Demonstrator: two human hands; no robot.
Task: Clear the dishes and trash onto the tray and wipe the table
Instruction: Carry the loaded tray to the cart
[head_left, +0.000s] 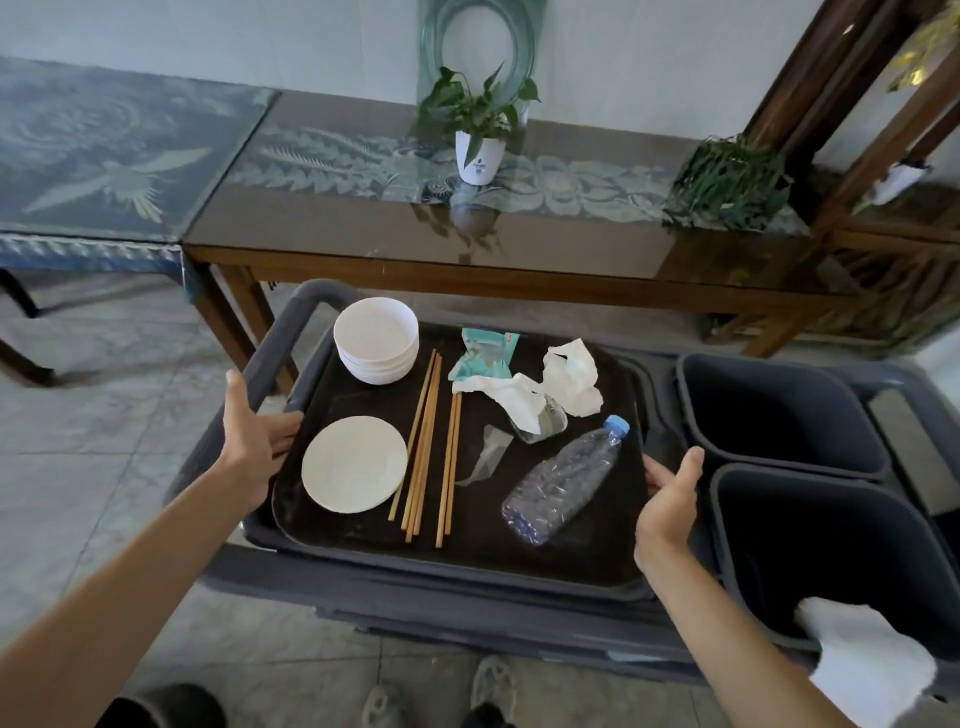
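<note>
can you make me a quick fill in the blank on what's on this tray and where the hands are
1. Both the left hand and the right hand grip the edges of the dark ____.
2. The crushed plastic bottle has a ____ cap.
3. The wooden chopsticks lie between the bottle and the flat white ____.
4. The stacked bowls are ____ in colour.

Missing words: tray; blue; plate; white

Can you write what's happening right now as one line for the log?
left hand: grips tray | right hand: grips tray | tray: on cart, holds bowls, plate, chopsticks, bottle
</note>
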